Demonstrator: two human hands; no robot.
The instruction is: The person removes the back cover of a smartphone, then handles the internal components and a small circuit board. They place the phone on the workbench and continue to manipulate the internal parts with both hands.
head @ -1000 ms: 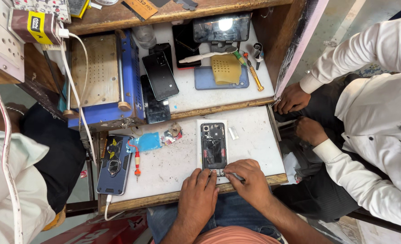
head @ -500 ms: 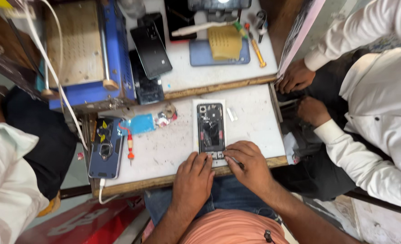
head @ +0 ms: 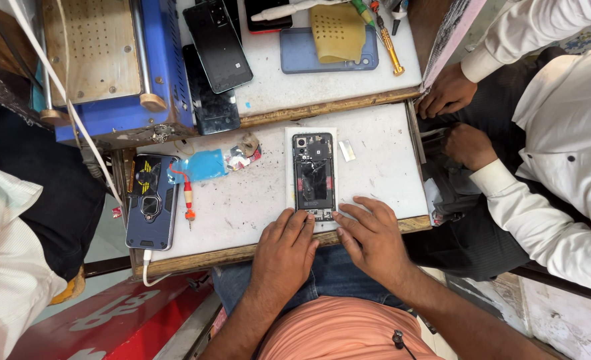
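Phone point(head: 314, 177) lies just ahead of both hands, long axis pointing away; left hand point(head: 287, 245) & right hand point(head: 373, 233) flat, open, fingertips at its near end, roughly equidistant.

We see the opened phone point(head: 314, 176) showing glossy dark inner parts on a scuffed, matt white worktop point(head: 382, 173) edged in raw wood. Nearby, a glossy black phone point(head: 218, 44) and a dull yellow pad point(head: 337, 32).

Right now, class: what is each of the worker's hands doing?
Left hand: open, fingertips resting at the bottom edge of the opened phone.
Right hand: open, fingers flat beside the phone's bottom corner, holding nothing.
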